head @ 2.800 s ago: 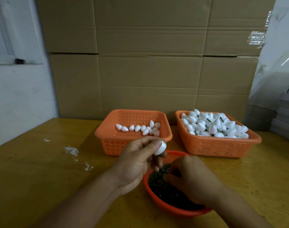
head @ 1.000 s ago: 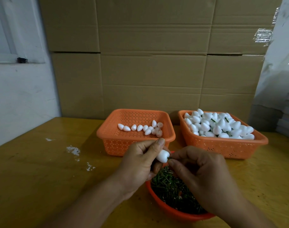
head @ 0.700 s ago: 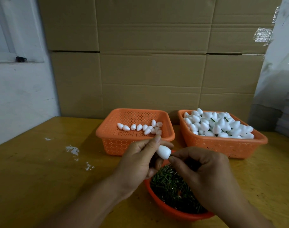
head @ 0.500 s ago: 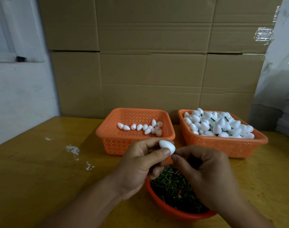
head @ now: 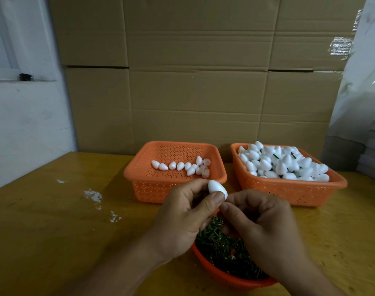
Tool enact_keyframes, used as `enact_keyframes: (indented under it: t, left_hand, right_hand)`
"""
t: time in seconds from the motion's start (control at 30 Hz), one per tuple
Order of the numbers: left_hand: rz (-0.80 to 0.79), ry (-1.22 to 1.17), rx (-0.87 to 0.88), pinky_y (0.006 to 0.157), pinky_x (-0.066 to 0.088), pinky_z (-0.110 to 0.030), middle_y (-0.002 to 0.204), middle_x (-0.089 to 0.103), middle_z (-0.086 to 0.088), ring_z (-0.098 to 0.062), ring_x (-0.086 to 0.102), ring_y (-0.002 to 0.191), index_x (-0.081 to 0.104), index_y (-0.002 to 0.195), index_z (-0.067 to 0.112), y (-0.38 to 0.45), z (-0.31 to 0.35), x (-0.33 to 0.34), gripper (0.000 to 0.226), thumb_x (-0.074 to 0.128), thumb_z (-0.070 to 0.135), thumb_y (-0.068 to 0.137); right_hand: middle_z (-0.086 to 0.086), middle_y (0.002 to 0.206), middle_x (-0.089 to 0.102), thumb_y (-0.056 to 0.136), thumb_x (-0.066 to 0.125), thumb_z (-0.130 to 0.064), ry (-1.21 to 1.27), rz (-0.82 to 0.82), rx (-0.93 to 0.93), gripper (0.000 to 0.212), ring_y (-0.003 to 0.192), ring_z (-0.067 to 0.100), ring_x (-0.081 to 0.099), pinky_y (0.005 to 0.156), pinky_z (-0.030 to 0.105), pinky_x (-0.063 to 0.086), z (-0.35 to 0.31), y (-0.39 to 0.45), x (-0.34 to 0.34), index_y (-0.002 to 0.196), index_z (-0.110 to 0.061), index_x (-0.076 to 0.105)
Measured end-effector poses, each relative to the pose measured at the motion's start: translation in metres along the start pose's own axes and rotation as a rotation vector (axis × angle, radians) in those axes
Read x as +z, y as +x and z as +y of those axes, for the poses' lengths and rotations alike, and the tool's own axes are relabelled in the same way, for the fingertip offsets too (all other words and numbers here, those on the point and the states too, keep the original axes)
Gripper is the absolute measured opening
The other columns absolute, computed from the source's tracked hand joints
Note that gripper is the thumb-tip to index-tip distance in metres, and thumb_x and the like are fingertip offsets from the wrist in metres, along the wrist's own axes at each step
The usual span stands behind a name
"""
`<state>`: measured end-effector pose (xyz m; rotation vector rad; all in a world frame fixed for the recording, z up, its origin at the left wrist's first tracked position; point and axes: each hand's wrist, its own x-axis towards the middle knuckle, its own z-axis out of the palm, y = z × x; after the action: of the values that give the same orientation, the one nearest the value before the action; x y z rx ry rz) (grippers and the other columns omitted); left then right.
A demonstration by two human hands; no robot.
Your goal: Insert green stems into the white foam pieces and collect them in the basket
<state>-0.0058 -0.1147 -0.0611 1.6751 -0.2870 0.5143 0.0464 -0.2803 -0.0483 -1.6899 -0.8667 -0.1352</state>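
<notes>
- Your left hand (head: pixel 182 218) pinches a white foam piece (head: pixel 217 189) between thumb and fingers; your right hand (head: pixel 265 233) curls at its pointed end, what it pinches hidden.
- Both grips hover above the round orange bowl (head: pixel 229 278) of green stems (head: pixel 222 251).
- Behind on the table (head: pixel 54 231): the left basket (head: pixel 173 184) holds few pieces, the right basket (head: pixel 289 191) is heaped.

One head-worn camera looks forward and down, close over the table (head: pixel 54 231). It faces stacked cardboard boxes (head: pixel 193 92) behind.
</notes>
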Motion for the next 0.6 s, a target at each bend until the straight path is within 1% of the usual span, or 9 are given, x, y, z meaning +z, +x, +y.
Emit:
enact_keyframes:
  t: [0.13,0.23,0.3,0.37,0.43,0.5,0.6]
  left_hand:
    - [0.009,0.077,0.035,0.054,0.04,-0.02,0.059,0.052,0.012,-0.005,0.046,0.053,0.067,0.099,0.018,-0.0021,0.0008,0.0016,0.029,0.059,0.046,0.093]
    - [0.019,0.182,0.092,0.057,0.041,-0.018,0.062,0.056,0.015,-0.002,0.05,0.056,0.064,0.097,0.019,-0.0032,0.0024,0.0028,0.026,0.055,0.043,0.097]
    - [0.015,0.222,0.094,0.057,0.041,-0.02,0.063,0.056,0.014,-0.002,0.05,0.057,0.063,0.097,0.021,-0.0036,0.0038,0.0034,0.024,0.053,0.043,0.098]
    - [0.008,0.212,0.077,0.056,0.041,-0.024,0.062,0.055,0.011,-0.003,0.049,0.057,0.062,0.096,0.022,-0.0036,0.004,0.0033,0.025,0.053,0.045,0.098]
    - [0.015,0.17,0.046,0.054,0.042,-0.029,0.06,0.053,0.008,-0.009,0.049,0.055,0.063,0.096,0.019,-0.0033,0.0034,0.0032,0.029,0.054,0.047,0.097]
    - [0.028,0.115,0.017,0.054,0.042,-0.025,0.058,0.052,0.006,-0.01,0.049,0.054,0.064,0.096,0.015,-0.0023,0.0025,0.0032,0.033,0.056,0.047,0.096]
    - [0.043,0.028,-0.012,0.053,0.042,-0.018,0.057,0.052,0.002,-0.01,0.049,0.052,0.066,0.093,0.012,-0.0012,0.0012,0.0035,0.032,0.061,0.044,0.093]
  right_hand:
    - [0.003,0.062,0.073,0.087,0.072,-0.023,0.035,-0.003,0.017,0.011,0.054,0.019,0.069,0.055,0.046,0.059,-0.0009,-0.0003,0.002,0.081,-0.032,0.075]
    - [0.005,0.062,0.072,0.087,0.072,-0.023,0.06,-0.001,0.027,0.01,0.054,0.019,0.07,0.054,0.045,0.059,-0.0007,-0.0006,0.0035,0.081,-0.031,0.075]
    - [0.006,0.063,0.073,0.086,0.072,-0.023,0.075,-0.006,0.035,0.008,0.055,0.02,0.07,0.054,0.044,0.059,0.0004,-0.0007,0.0038,0.082,-0.03,0.075]
    - [0.005,0.063,0.073,0.087,0.072,-0.022,0.092,-0.018,0.036,0.009,0.054,0.019,0.07,0.052,0.038,0.059,0.0008,-0.0005,0.0041,0.082,-0.028,0.075]
    - [0.004,0.064,0.073,0.089,0.071,-0.018,0.124,-0.031,0.035,0.013,0.054,0.018,0.07,0.05,0.028,0.056,0.0009,-0.0003,0.0053,0.081,-0.027,0.075]
    - [0.005,0.066,0.074,0.091,0.069,-0.016,0.178,-0.046,0.049,0.016,0.054,0.019,0.069,0.05,0.025,0.053,0.0014,0.0006,0.0066,0.079,-0.025,0.075]
    - [0.007,0.066,0.074,0.091,0.068,-0.018,0.214,-0.066,0.057,0.015,0.053,0.019,0.068,0.05,0.024,0.053,0.0014,0.0023,0.0073,0.078,-0.023,0.074]
